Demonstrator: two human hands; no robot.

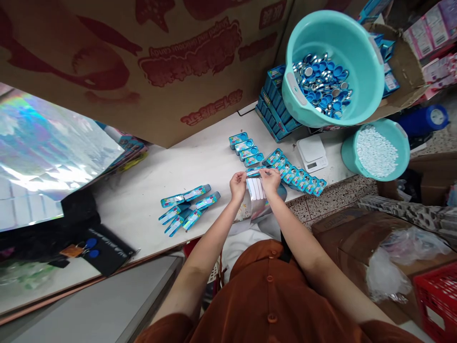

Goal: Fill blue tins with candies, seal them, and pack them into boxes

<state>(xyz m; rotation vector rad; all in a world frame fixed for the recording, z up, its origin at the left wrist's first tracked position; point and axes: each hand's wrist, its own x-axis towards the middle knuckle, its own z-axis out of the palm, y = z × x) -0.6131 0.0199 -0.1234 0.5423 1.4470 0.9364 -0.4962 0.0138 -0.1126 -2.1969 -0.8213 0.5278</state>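
Note:
My left hand (238, 185) and my right hand (270, 180) are both closed in a pinch, at either end of a small blue tin (254, 171). Whatever thin piece the fingertips pinch is too small to make out. Just below the fingers lies a sheet of white strips (256, 189), reaching toward my lap. Beyond the hands stands a short row of blue tins (246, 147) with round recesses in their tops. A longer row of printed blue tins (299, 176) curves away beside my right hand. To the left, several blue tins (188, 205) lie in a loose group.
A large teal tub (367, 71) of blue-and-silver caps stands at the back right, near stacked blue boxes (273, 114). Beside it are a white scale (312, 153) and a smaller tub of white pieces (377, 152). A big carton (200, 62) backs the white table (150, 176).

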